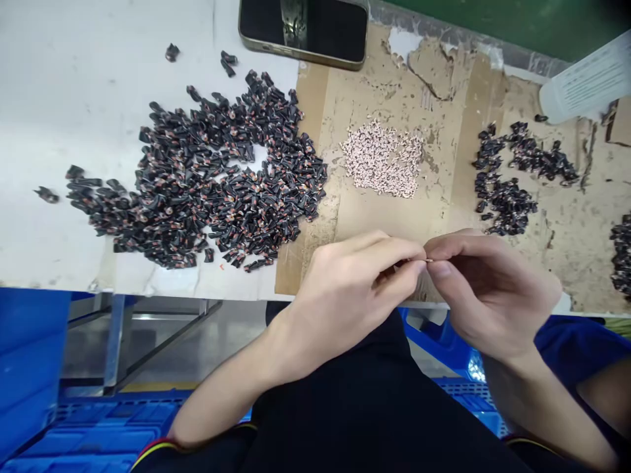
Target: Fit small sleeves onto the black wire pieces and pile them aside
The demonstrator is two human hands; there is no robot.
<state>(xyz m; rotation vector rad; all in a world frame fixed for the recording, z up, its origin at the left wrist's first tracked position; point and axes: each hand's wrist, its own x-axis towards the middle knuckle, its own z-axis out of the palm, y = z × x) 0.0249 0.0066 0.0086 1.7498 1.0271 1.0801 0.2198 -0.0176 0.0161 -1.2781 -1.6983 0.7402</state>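
Observation:
My left hand (359, 282) and my right hand (486, 282) meet fingertip to fingertip over the table's front edge. Between them shows a tiny copper-coloured piece (430, 261), pinched by the right thumb and finger and touching the left fingertips. Whatever else the left pinch holds is hidden. Beyond the hands, small pinkish pieces (382, 159) form a flat pile on the cardboard (394, 220). To the left spreads a large heap of black parts with copper-coloured ends (256, 203). Smaller clusters of dark shiny parts (507, 205) lie to the right.
A phone (315, 29) lies at the back of the white table (73, 125). At the back right is a translucent plastic container (586, 82). Blue crates (93, 427) stand below the table, and another person's blue sleeve (576, 348) shows at the right.

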